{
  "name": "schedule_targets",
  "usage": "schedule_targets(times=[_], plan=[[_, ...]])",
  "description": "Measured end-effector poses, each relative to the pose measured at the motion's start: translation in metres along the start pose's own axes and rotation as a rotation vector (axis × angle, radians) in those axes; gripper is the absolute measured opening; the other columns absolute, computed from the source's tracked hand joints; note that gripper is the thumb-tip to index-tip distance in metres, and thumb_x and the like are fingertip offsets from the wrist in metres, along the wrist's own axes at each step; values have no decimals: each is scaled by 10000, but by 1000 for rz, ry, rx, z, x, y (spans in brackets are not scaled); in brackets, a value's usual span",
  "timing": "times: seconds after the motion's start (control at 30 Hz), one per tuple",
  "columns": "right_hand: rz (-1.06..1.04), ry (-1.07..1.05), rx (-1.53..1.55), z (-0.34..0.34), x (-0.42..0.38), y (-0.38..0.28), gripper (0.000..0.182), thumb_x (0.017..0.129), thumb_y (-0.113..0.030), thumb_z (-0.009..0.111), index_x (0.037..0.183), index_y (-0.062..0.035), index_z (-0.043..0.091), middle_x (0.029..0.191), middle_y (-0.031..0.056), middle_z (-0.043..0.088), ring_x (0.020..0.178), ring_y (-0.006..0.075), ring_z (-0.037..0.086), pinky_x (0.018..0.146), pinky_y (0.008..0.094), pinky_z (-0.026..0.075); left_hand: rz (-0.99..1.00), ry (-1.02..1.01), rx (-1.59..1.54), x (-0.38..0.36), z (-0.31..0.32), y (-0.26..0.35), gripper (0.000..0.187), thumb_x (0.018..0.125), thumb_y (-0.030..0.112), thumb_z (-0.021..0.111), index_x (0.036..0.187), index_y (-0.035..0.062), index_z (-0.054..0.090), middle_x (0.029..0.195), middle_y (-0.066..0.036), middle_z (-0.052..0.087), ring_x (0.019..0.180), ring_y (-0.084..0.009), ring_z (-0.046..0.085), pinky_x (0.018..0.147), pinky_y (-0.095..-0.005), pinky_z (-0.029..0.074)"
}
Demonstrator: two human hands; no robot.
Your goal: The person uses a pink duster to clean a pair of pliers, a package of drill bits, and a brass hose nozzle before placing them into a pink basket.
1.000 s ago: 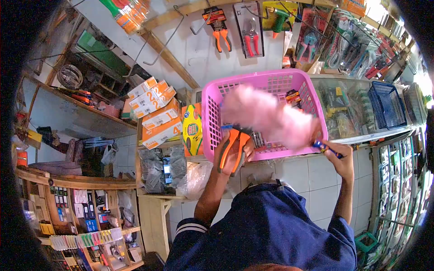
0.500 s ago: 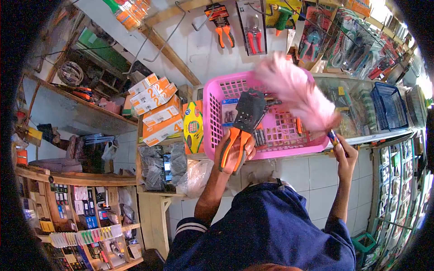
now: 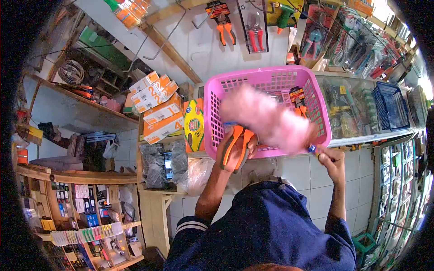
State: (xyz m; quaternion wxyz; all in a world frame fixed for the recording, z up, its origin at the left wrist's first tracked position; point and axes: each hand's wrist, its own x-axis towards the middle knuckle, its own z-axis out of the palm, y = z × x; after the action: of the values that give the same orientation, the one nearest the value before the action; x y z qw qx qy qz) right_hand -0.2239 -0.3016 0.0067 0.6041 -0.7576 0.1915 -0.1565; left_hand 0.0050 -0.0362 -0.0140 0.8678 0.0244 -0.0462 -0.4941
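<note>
My left hand (image 3: 233, 152) is closed round an orange-and-black handled tool (image 3: 238, 147) at the front left of the pink basket (image 3: 267, 72). The tool's head is hidden behind the pink feather duster (image 3: 266, 115), which is blurred by motion. My right hand (image 3: 331, 161) grips the duster's dark blue handle at the basket's front right corner. The duster's fluff lies across the basket's opening. Inside the basket, packaged tools with orange handles (image 3: 300, 108) show at the right; other contents are partly covered.
Orange-and-white boxes (image 3: 163, 124) and a yellow-green package (image 3: 194, 126) stand left of the basket. A glass-topped counter (image 3: 348, 135) with a blue basket (image 3: 391, 108) extends right. Packaged pliers (image 3: 224, 27) and pruners (image 3: 254, 31) hang above. Wooden shelves (image 3: 81, 178) stand at the left.
The duster has swung left and down, now covering the head of the tool in my left hand. My right hand has moved left and slightly down. My left hand has hardly moved.
</note>
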Motion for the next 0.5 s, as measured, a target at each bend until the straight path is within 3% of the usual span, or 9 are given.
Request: schedule_targets(times=[0.07,0.13,0.2,0.3,0.4,0.5], plan=[[-134,-186,19,0,-1,-3,304,863,-168,632,1067,47,698,678,25,602,553,56,480,505,213,369,116,151,-604,-8,-28,6,506,962,491,446,1242,77,527,1088,-101,561,918,-273,557,790,-404,482],[-127,-111,8,3,-3,-2,295,836,-155,644,1037,53,704,693,42,628,558,65,508,514,224,394,82,76,-599,-8,-20,6,513,956,497,452,1271,98,519,1223,-99,555,1030,-281,567,893,-428,485],[-103,-28,-5,5,-5,-1,294,824,-157,651,1020,55,708,703,47,641,562,70,521,519,231,406,-39,-137,-104,-7,-8,6,508,957,487,449,1285,103,509,1277,-100,534,1082,-272,555,946,-432,466],[27,-324,-12,-11,-12,-5,305,838,-154,674,1070,45,693,871,106,725,782,121,651,691,268,506,20,-73,105,-5,-4,4,495,967,456,437,1306,99,484,1301,-98,522,1102,-249,546,971,-420,450],[-30,-45,-35,-1,-16,0,316,810,-175,667,1018,60,707,711,57,656,577,79,545,524,237,418,93,23,227,-6,-13,2,484,976,425,425,1327,94,460,1324,-97,511,1122,-225,538,996,-408,434],[-48,-197,-31,-9,-17,-1,317,819,-179,686,1034,54,702,759,70,687,636,84,572,583,240,453,94,42,276,-5,-11,3,475,985,395,413,1349,90,436,1348,-96,500,1141,-202,529,1021,-396,418]])
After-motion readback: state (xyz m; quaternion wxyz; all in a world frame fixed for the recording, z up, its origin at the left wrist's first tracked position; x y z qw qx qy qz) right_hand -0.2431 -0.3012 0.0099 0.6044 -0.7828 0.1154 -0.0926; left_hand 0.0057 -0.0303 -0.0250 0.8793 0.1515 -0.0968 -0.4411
